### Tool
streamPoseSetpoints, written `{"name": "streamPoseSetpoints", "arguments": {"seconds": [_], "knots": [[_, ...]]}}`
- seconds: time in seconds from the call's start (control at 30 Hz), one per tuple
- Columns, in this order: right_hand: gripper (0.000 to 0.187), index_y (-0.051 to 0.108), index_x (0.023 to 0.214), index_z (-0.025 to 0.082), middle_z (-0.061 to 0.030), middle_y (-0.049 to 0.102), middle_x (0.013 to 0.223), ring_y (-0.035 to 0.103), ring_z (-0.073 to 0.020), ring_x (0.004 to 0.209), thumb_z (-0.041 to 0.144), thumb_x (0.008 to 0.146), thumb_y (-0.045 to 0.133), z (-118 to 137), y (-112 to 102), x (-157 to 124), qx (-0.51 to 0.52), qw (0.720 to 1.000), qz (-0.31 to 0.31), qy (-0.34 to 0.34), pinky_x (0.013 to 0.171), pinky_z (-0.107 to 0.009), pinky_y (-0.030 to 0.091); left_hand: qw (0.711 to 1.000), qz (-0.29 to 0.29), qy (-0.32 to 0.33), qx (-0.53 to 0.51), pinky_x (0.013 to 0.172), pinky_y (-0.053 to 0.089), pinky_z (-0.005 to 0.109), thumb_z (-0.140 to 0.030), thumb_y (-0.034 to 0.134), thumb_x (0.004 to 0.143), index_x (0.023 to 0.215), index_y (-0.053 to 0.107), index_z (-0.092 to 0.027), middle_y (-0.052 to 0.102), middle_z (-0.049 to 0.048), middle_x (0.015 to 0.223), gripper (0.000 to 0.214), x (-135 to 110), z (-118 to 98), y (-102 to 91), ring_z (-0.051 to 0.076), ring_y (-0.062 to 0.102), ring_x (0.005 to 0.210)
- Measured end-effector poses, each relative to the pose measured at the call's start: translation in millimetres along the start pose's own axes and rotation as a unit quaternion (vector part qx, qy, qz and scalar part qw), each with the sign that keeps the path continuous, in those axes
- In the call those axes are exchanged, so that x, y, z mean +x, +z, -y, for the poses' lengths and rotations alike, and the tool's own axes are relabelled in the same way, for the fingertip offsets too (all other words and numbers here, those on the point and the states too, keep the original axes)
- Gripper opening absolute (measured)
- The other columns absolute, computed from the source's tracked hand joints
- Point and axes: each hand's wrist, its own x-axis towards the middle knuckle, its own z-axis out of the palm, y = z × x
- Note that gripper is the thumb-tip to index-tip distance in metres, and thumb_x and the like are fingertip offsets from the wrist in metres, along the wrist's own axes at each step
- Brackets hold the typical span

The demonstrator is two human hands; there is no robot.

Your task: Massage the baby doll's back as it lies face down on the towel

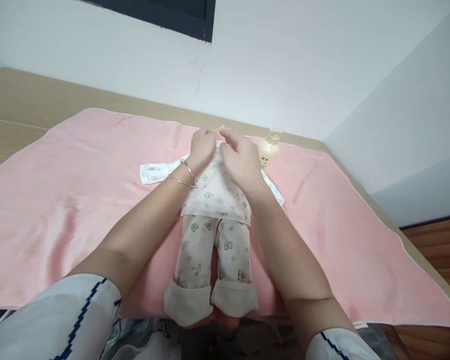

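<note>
What looks like a baby doll lies face hidden on the pink cloth, its feet towards me. It wears a white shirt (217, 192) and trousers (230, 250) printed with small animals, the cuffs folded up. At the doll's head and neck end, my left hand (203, 147) shows only its back and wrist; the fingers are hidden. Close beside it, my right hand (242, 155) lies over the top of the shirt, thumb and forefinger apart, with nothing seen between them. Both hands cover the head. The left sleeve (159, 172) of the shirt stretches out sideways.
A cream pump bottle (269, 149) stands just right of my right hand. The pink cloth (108, 200) spreads over a tan padded surface (41, 95) that meets a white wall (270, 65). Wooden flooring (440, 245) shows at the right.
</note>
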Motion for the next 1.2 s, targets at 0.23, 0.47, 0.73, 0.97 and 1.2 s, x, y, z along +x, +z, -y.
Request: {"name": "streamPoseSetpoints", "arguments": {"seconds": [0.23, 0.47, 0.73, 0.97, 1.2], "knots": [[0.053, 0.070, 0.134, 0.017, -0.0094, 0.071, 0.131, 0.066, -0.0274, 0.126, 0.012, 0.093, 0.037, -41, 17, 16, -0.110, 0.993, 0.042, -0.001, 0.118, -0.049, 0.053, 0.997, -0.006, 0.003, 0.072, 0.104, 0.052, 0.043, -0.006, 0.049, 0.082, 0.074, 0.050, -0.022, 0.066, 0.0093, 0.096, 0.017, -13, 20, 16.0, 0.025, 0.063, 0.100], [0.059, 0.065, 0.142, 0.013, -0.0112, 0.064, 0.144, 0.059, -0.0247, 0.134, 0.009, 0.092, 0.033, -72, 29, 31, -0.183, 0.971, 0.126, -0.086, 0.126, -0.044, 0.044, 0.994, -0.012, 0.012, 0.105, 0.103, 0.051, 0.042, -0.005, 0.048, 0.081, 0.078, 0.044, -0.024, 0.065, 0.0115, 0.105, 0.020, -21, 30, 14.4, 0.025, 0.063, 0.105], [0.057, 0.065, 0.146, 0.016, -0.0076, 0.055, 0.156, 0.048, -0.0245, 0.152, 0.017, 0.095, 0.039, -86, 32, 32, -0.171, 0.976, 0.106, -0.077, 0.134, -0.047, 0.036, 0.991, 0.023, 0.062, 0.117, 0.104, 0.051, 0.042, -0.008, 0.042, 0.090, 0.085, 0.053, -0.023, 0.069, 0.0123, 0.108, 0.018, -30, 42, 5.6, 0.026, 0.064, 0.109], [0.057, 0.061, 0.151, 0.016, -0.0038, 0.048, 0.161, 0.040, -0.0176, 0.158, 0.022, 0.099, 0.037, -82, 26, 27, -0.200, 0.971, 0.115, -0.066, 0.138, -0.040, 0.029, 0.986, 0.044, 0.120, 0.103, 0.107, 0.051, 0.040, -0.013, 0.044, 0.092, 0.098, 0.067, -0.018, 0.074, 0.0105, 0.110, 0.024, -38, 51, -2.7, 0.023, 0.066, 0.110], [0.069, 0.028, 0.167, -0.004, -0.0248, 0.022, 0.171, 0.025, -0.0371, 0.164, 0.030, 0.107, 0.035, -32, 38, -8, -0.390, 0.911, 0.114, 0.073, 0.137, -0.055, 0.025, 0.989, 0.046, 0.095, 0.104, 0.107, 0.052, 0.037, -0.011, 0.048, 0.088, 0.099, 0.071, -0.015, 0.076, 0.0110, 0.112, 0.026, -35, 46, -4.9, 0.022, 0.067, 0.109]]}}
